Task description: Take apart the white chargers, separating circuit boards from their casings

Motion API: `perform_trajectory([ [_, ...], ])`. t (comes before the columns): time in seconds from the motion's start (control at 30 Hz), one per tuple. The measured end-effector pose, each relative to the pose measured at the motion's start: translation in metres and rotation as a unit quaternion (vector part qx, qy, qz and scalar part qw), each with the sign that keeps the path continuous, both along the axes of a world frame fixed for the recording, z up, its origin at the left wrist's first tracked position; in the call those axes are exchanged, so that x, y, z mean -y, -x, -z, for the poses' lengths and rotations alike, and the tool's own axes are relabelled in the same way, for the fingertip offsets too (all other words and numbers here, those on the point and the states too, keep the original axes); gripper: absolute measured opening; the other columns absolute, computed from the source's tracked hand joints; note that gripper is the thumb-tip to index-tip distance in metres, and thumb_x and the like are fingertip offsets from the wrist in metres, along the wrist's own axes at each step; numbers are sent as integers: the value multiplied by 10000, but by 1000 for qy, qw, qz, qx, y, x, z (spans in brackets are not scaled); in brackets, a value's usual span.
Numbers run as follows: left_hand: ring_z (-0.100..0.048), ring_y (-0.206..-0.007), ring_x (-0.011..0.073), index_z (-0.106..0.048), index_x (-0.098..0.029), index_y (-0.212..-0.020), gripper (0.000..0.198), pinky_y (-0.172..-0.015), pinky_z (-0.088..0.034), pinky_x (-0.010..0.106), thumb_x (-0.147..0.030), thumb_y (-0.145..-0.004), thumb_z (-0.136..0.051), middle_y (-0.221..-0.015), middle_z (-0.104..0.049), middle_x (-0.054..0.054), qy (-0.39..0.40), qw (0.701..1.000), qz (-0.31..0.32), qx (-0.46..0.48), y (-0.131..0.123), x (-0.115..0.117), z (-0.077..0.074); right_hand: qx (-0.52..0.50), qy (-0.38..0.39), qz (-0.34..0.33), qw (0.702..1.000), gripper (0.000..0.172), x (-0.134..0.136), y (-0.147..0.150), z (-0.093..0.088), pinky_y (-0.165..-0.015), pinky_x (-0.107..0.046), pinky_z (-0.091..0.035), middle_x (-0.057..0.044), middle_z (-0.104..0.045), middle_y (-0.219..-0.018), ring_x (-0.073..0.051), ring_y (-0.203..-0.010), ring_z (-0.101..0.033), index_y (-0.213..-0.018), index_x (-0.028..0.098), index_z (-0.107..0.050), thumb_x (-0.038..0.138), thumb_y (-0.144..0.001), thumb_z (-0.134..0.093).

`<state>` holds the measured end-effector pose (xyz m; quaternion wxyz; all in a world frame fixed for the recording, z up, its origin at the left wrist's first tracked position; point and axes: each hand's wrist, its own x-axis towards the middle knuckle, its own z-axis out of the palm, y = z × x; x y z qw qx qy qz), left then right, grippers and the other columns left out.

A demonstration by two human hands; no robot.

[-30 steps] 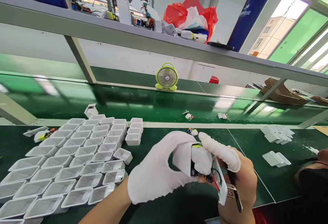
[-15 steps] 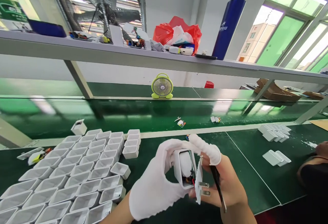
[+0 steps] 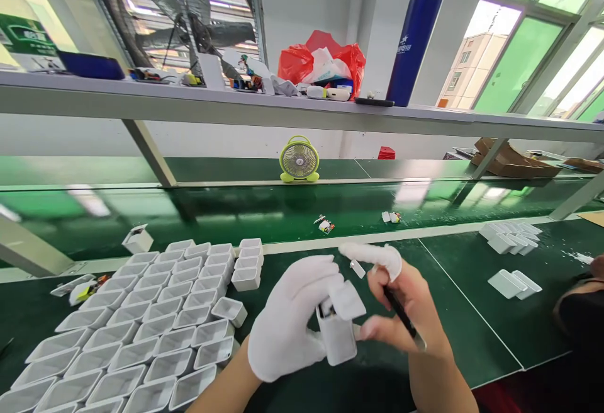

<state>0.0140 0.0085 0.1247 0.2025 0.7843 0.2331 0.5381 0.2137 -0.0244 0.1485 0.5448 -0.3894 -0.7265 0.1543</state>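
Turned since half a second ago, in the head view, the white casing [image 3: 338,342] now sits near six o'clock, clamped in the gloved left hand [image 3: 295,322], its lid [image 3: 348,301] tilted over the opening. Between four and five o'clock, the right hand [image 3: 418,312] grips a dark tool [image 3: 402,315]. Open white boxes [image 3: 168,366] cover eight o'clock.

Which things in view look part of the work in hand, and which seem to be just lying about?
Likely part of the work:
- white case, in the left hand
- dark slim tool, in the right hand
- rows of open white cases

Seemingly just lying about:
- green fan
- blue flask
- red bag
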Motion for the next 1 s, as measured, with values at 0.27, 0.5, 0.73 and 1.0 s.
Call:
perform_trajectory([
  [0.27,-486,-554,94,-668,-191,-931,234,-515,-488,221,-211,-710,-741,-629,-519,-70,488,866,46,100,-21,-2,-18,-225,-72,65,969,609,-34,-26,-9,-596,-315,-581,-79,-715,-798,-205,-736,-683,-762,207,-769,680,-986,-456],
  [0.5,-556,-592,95,-718,-191,-957,259,-539,-521,197,-167,-702,-754,-658,-586,-62,509,854,33,104,-25,-9,-16,-217,0,-11,976,172,-1,1,-12,-402,-262,-577,-23,-757,-782,-153,-468,-678,-816,236,-775,385,-900,-759],
  [0.73,-619,-659,133,-735,-197,-976,294,-587,-517,215,-189,-684,-764,-711,-680,-40,441,894,-19,74,-26,-17,-4,-2,-150,50,987,464,14,20,15,-772,-386,-667,-4,-813,-986,-247,-873,-782,-1133,341,-752,-1,-822,-711],
  [1.0,-645,-756,147,-711,-201,-985,283,-686,-514,240,-182,-703,-718,-859,-725,-18,417,906,-45,51,-27,-17,-5,121,-226,105,961,624,12,23,23,-745,-399,-679,-55,-807,-1002,-253,-831,-776,-1372,313,-641,-9,-838,-665],
])
